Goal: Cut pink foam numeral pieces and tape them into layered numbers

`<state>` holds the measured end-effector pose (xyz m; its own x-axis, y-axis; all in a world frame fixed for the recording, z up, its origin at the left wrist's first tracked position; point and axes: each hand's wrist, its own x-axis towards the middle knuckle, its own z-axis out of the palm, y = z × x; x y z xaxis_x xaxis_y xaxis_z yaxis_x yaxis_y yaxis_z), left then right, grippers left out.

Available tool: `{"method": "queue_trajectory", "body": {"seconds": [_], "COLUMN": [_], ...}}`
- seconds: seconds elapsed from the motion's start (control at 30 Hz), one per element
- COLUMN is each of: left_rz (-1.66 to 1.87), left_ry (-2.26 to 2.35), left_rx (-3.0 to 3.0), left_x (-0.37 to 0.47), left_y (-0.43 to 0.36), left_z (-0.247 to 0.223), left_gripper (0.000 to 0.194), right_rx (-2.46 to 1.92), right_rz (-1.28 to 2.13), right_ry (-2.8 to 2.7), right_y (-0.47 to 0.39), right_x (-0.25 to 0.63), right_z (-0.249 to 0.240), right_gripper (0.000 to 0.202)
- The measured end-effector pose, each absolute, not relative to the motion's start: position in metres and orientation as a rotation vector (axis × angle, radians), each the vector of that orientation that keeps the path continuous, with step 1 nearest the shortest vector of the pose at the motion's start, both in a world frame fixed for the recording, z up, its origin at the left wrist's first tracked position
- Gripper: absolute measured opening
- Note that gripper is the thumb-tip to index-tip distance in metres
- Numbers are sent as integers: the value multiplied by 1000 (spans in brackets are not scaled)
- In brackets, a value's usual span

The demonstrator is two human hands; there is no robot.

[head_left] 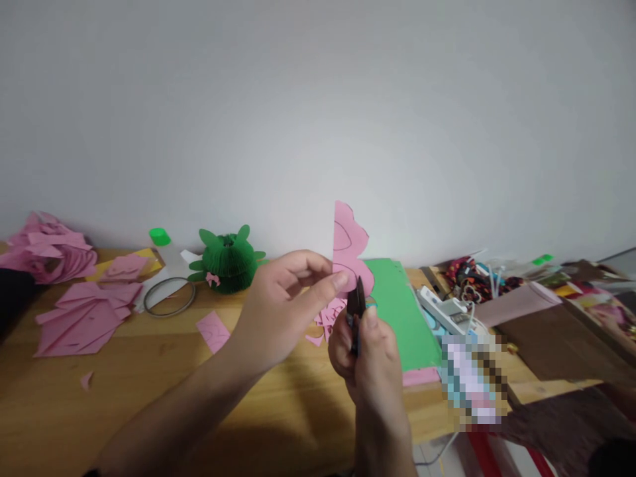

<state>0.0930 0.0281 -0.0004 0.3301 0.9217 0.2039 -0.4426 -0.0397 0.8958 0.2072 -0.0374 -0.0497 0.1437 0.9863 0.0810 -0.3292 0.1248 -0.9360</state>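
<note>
Upright in front of the wall is a pink paper piece (pixel 348 235) with a straight left edge, a scalloped right edge and dark drawn curves. My left hand (pixel 288 305) pinches its lower left part between thumb and fingers. Wrapped round a pair of dark scissors (pixel 356 308) is my right hand (pixel 370 348), just below the paper. The blades point up and overlap the paper's lower lobe; whether they are cutting into it I cannot tell. Small pink paper scraps (pixel 328 318) lie on the table behind my hands.
A green paper stack (pixel 397 311) lies right of my hands, beside a white power strip (pixel 444 308). Leftward stand a green honeycomb-paper figure (pixel 228 262), a tape ring (pixel 169 297), a green-capped bottle (pixel 166 248) and folded pink paper (pixel 87 318). A cardboard box (pixel 551 338) is at right.
</note>
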Motion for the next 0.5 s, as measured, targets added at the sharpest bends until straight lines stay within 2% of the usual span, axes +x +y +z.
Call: {"method": "queue_trajectory", "body": {"seconds": [0.5], "left_rz": [1216], "left_ry": [573], "left_rx": [1055], "left_x": [92], "left_y": [25], "left_z": [-2], "left_gripper": [12], "right_rx": [-1003], "right_rz": [1189], "right_ry": [-925], "right_y": [-38], "right_x": [204], "right_z": [-48], "right_gripper": [57]}}
